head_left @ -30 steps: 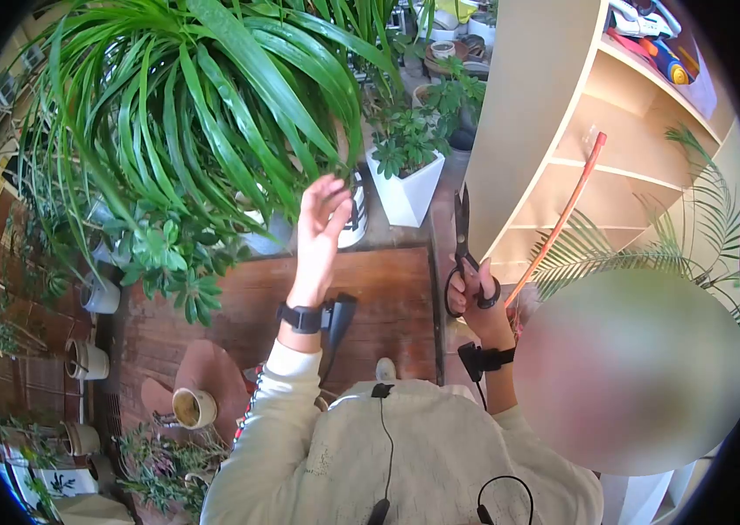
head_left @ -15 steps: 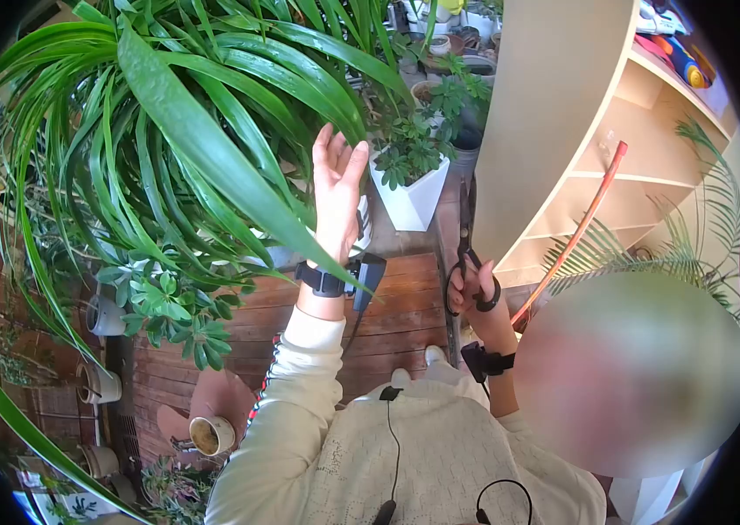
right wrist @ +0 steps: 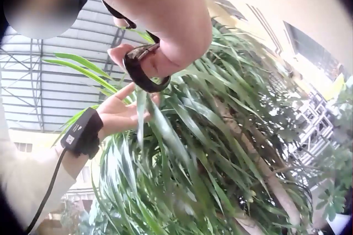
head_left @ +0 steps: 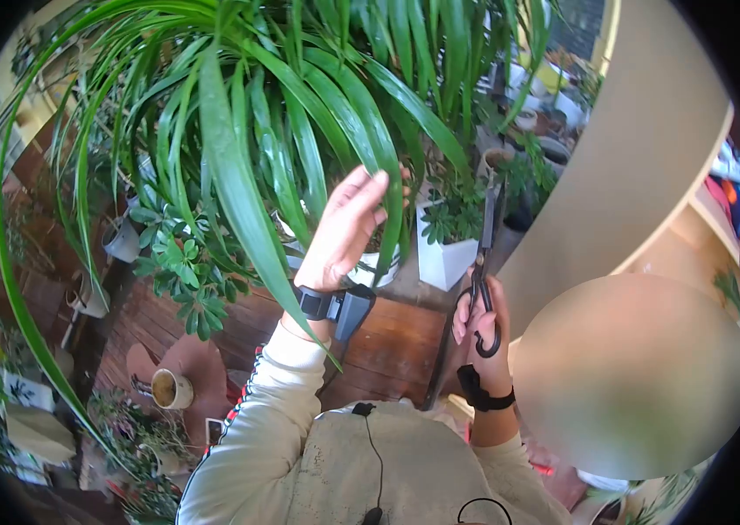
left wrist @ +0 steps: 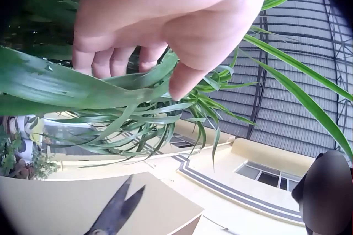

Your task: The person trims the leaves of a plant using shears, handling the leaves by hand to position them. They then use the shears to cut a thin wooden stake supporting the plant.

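The left hand [head_left: 345,229] is at the hanging leaves of a large plant [head_left: 295,122], with a long green leaf [head_left: 392,206] between its thumb and fingers. In the left wrist view this broad leaf [left wrist: 71,87] crosses under the fingers, and the thumb touches its edge. Lower right of it, the right hand [head_left: 490,325] grips black-handled scissors [head_left: 480,262] by the loops, blades pointing up. Those blades [left wrist: 118,207] stand slightly apart in the left wrist view. From the right wrist, a black loop [right wrist: 144,78] shows round the fingers.
A white pot [head_left: 444,258] with a small leafy plant stands beyond the hands. A tall beige shelf panel [head_left: 615,149] rises at the right. Below lies a brown wooden surface [head_left: 392,350]; smaller potted plants and a round brown table [head_left: 199,372] are at the left.
The head view has swung, shifting the shelf and white pot rightward. The left hand has come to a hanging leaf and taken it between thumb and fingers. The right hand still grips the scissors.
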`<state>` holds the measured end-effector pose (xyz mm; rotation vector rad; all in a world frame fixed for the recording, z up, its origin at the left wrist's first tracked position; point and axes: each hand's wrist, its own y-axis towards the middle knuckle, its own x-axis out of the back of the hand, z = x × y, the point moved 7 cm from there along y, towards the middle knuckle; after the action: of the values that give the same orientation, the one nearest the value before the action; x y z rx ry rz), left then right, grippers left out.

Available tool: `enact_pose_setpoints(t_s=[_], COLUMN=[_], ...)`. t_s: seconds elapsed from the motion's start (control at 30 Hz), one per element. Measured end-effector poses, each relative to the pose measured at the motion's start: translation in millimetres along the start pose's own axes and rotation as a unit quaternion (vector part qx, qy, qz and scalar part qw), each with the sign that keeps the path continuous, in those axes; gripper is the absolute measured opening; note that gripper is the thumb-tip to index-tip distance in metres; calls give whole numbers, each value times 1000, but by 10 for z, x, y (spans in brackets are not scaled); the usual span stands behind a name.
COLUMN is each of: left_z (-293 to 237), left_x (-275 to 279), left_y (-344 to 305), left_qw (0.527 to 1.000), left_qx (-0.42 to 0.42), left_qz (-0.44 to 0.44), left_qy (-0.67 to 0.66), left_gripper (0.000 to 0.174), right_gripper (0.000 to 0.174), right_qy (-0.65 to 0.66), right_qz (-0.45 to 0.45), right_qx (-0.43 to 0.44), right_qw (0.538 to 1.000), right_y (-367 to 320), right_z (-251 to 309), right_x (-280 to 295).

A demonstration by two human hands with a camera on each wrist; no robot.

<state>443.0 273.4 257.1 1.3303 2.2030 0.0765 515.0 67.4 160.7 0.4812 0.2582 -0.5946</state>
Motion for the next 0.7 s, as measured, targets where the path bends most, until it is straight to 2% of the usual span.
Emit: enact_pose_setpoints(t_s=[0.07,0.2,0.27,0.4,0.43,0.53,0.57,0.7], left_z=[-1,40,79,120,112,95,95,71], left_x=[5,129,228,354,346,339,354,404], left_y=[-26,-132,-187,-288,-310,-359,-367,-387], left_qw=[1000,999,997,998,998,997,996,996], left_qx=[-10,-14,-43,-30,-29,-21,-21,-21], left_qz=[-17,-39,-48,-54,-51,-74,-82,-84], left_qy=[-2,23,34,8,8,15,13,22], left_gripper=[25,20,19,16,16,15,14,15], right_gripper=[98,103,101,91,83,74,64,53], right_qy=[3,-7,48,105,119,135,154,136], right_qz=[47,116,161,197,207,174,163,133], right_qx=[-20,-15,-27,-78,-68,-90,-97,-67], right_qw=[999,993,985,972,969,971,970,980], right_y=[128,311,397,535,593,707,723,816], right_z=[77,200,245,258,225,207,209,245], right_x=[-124,-509,-756,-1138,-1177,-1247,-1263,-1305])
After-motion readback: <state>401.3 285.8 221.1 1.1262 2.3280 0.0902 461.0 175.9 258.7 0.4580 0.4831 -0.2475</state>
